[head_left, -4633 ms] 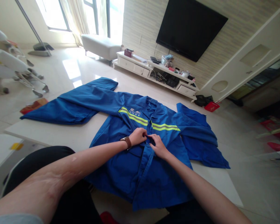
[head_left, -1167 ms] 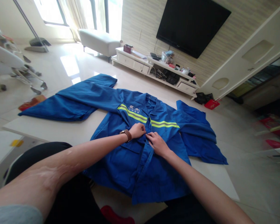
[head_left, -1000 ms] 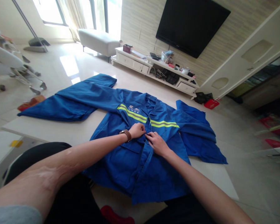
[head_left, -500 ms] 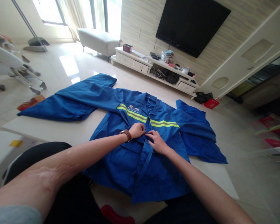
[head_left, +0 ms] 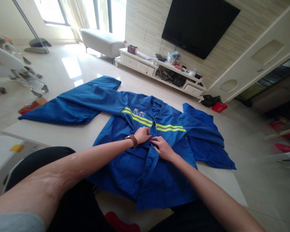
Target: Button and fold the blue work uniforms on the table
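Note:
A blue work jacket (head_left: 169, 180) with a yellow-and-grey reflective stripe across the chest lies front side up, collar away from me, on a pale table (head_left: 70, 134). My left hand (head_left: 142, 134), with a brown watch strap on its wrist, pinches the front placket just below the stripe. Close beside it, my right hand (head_left: 162, 147) has its fingers closed on the same placket edge. The fingertips nearly meet. Whatever button or hole lies between them is hidden. Below my hands, buttons show along the placket. Both sleeves are spread out to the sides.
Beyond the table stands a low white TV cabinet (head_left: 135, 64) with small items on it, below a wall television (head_left: 199, 25). A grey bench (head_left: 103, 42) is by the window. At the left are a white wheeled chair (head_left: 8, 61) and a broom and dustpan (head_left: 37, 46).
Almost nothing differs. Both hands stay at the same spot on the placket, with only a very slight shift of the left wrist and of the view.

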{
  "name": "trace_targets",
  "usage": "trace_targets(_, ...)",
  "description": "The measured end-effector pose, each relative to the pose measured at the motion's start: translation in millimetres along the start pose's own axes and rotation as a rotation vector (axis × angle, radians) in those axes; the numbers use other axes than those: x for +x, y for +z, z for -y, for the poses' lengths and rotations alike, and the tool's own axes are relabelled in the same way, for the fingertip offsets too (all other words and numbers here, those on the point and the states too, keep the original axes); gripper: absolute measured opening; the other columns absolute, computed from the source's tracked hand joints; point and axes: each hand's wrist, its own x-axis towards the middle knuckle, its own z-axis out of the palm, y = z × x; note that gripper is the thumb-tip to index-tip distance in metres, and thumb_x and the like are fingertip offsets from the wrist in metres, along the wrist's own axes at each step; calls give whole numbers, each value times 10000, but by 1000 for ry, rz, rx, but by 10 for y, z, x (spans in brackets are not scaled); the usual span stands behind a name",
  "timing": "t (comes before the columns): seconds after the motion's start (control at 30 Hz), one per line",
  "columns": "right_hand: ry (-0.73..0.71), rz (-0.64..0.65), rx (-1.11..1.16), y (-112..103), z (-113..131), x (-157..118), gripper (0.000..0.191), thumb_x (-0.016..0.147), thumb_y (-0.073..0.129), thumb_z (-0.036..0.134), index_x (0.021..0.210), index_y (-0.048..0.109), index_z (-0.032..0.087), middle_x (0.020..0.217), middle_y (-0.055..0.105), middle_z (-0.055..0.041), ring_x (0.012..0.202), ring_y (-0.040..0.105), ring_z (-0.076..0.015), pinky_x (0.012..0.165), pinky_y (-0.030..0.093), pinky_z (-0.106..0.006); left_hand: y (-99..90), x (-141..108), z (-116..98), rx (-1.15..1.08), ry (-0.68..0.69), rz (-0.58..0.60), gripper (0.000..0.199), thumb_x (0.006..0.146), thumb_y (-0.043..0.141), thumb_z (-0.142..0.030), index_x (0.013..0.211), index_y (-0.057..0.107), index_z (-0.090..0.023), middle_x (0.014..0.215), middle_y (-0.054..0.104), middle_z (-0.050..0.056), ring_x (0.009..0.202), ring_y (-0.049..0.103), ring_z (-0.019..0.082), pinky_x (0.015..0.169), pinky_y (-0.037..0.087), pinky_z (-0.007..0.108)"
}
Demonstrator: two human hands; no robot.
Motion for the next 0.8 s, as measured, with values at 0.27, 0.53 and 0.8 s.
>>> trace_targets(0.27,-25,-5,-39,-13,22,2,385,988,524,162,1342,665,212,1339,643,-97,1176,555,-267,1032,505,-472,0,-1,-8,14,-15,-4,99,797,716,-283,766,703,-190,736,704,14,680,617,156,607,408,247)
trace_targets(0.53,-45,18,-105,-63,72,14,383,981,528,163,1335,673,198,1269,693,-103,1109,569,-270,992,519,-453,12,-15,-26,45,-24,-16,122,818,707,-305,769,689,-195,759,708,18,696,625,162,615,411,250)
trace_targets(0.8,-33,15,-49,-66,64,14,383,972,520,149,1326,660,195,1325,669,-92,1098,555,-259,1010,504,-444,7,-13,-42,110,-19,4,138,860,670,-326,790,680,-207,811,731,41,779,672,197,691,459,269)
